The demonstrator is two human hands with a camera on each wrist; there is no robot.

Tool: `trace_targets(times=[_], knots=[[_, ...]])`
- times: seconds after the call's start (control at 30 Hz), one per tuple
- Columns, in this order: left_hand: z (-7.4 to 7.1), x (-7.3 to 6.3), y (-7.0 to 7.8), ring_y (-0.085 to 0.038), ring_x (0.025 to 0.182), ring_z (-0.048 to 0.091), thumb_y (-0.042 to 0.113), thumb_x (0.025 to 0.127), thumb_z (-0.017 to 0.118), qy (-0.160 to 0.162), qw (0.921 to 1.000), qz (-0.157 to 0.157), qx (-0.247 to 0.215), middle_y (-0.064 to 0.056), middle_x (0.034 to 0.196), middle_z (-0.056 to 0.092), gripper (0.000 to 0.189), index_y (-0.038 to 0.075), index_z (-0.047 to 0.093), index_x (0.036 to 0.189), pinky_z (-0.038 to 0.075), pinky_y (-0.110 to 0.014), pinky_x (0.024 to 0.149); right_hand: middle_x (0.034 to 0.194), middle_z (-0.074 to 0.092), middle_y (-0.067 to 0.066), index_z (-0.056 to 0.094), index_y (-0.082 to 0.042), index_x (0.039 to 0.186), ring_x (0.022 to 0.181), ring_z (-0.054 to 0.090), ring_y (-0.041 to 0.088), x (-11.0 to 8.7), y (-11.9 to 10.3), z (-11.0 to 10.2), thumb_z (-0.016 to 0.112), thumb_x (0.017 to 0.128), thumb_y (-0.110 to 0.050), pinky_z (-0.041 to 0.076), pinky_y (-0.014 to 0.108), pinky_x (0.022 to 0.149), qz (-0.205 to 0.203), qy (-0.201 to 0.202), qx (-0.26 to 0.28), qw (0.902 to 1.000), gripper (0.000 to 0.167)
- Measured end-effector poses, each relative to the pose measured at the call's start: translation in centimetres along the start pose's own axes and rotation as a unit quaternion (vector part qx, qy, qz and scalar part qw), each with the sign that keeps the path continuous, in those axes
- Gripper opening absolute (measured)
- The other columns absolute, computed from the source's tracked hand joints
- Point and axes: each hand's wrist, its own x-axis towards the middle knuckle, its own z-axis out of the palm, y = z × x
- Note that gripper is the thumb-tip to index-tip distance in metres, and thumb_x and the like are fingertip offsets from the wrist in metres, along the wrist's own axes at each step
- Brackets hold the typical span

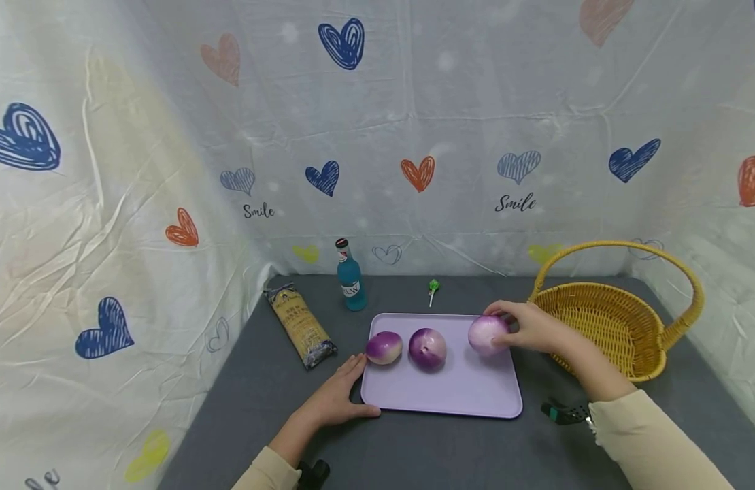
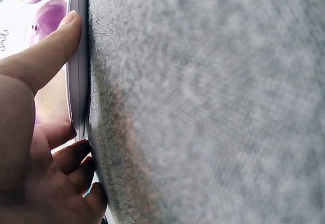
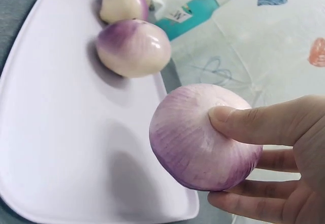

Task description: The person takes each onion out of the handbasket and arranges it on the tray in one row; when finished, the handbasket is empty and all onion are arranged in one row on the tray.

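1. White sheeting printed with blue, orange and yellow hearts (image 1: 419, 173) and the word "Smile" closed in the scene on three sides, and a grey felt-covered table (image 1: 439, 456) filled the lower middle of the head view.
2. At the centre of that view lay a flat lilac plastic tray with rounded corners (image 1: 451, 391).
3. On the tray's left part sat two round purple-and-white onions (image 1: 383, 348), side by side and apart from each other.
4. Near the tray's upper right corner was a third, paler purple onion (image 1: 486, 334).
5. The right hand (image 1: 532, 327) gripped this third onion, with the thumb on top and the fingers curled beneath, as the right wrist view showed (image 3: 205, 137).
6. Whether that onion touched the tray or hung just above it could not be told.
7. The left hand (image 1: 337, 398) lay flat on the table at the tray's lower left corner, fingers straight, thumb pressed along the tray's rim (image 2: 77, 76).
8. Right of the tray stood a yellow woven wicker basket with an arched handle (image 1: 616, 327).
9. Toward the upper middle stood an upright blue glass bottle with a dark cap (image 1: 350, 278).
10. Just right of the bottle lay a small green lollipop on a white stick (image 1: 434, 288).
11. Left of the tray lay a long clear packet with a tan label (image 1: 299, 325).
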Motion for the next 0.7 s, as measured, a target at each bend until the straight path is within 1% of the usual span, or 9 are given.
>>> trace_targets(times=[0.17,0.33,0.47,0.6,0.7], knots=[[0.0,0.0,0.1,-0.033,0.156,0.018,0.066,0.078,0.077,0.001,1.0000,0.004,-0.007,-0.013,0.167,0.023,0.113,0.007,0.026,0.160,0.025,-0.058,0.121,0.117,0.069,0.013,0.063,-0.007,0.125,0.106,0.066,0.031,0.2,0.2,0.8,0.083,0.084,-0.025,0.056,0.054,0.089,-0.004,-0.007,-0.004,1.0000,0.049],[0.0,0.1,0.0,-0.033,0.156,0.018,0.065,0.078,0.077,0.003,0.9999,0.006,-0.008,-0.013,0.167,0.024,0.113,0.006,0.026,0.160,0.026,-0.059,0.120,0.114,0.071,0.010,0.064,-0.007,0.123,0.103,0.067,0.027,0.4,0.5,1.6,0.084,0.083,-0.024,0.057,0.050,0.087,-0.015,-0.001,-0.012,0.9998,0.047],[-0.1,0.1,0.0,-0.034,0.156,0.018,0.064,0.078,0.077,0.005,0.9999,0.009,-0.006,-0.014,0.167,0.025,0.113,0.006,0.026,0.160,0.026,-0.058,0.120,0.114,0.071,0.013,0.064,-0.005,0.122,0.101,0.068,0.029,0.6,0.8,2.2,0.083,0.083,-0.021,0.057,0.048,0.086,-0.022,-0.009,-0.005,0.9997,0.046],[-0.1,0.1,-0.1,-0.034,0.155,0.019,0.065,0.078,0.077,0.005,0.9999,0.009,-0.004,-0.014,0.167,0.025,0.113,0.005,0.026,0.160,0.026,-0.059,0.120,0.116,0.070,0.014,0.063,-0.006,0.122,0.102,0.068,0.031,0.7,0.9,2.6,0.082,0.084,-0.021,0.057,0.050,0.088,-0.010,-0.028,0.010,0.9995,0.045],[-0.1,0.1,-0.1,-0.034,0.155,0.019,0.065,0.078,0.077,0.006,0.9999,0.008,-0.004,-0.014,0.166,0.025,0.113,0.005,0.027,0.160,0.026,-0.059,0.120,0.116,0.070,0.012,0.064,-0.007,0.122,0.103,0.068,0.030,0.7,0.9,2.7,0.083,0.084,-0.022,0.057,0.049,0.088,-0.003,-0.035,0.010,0.9993,0.045]])
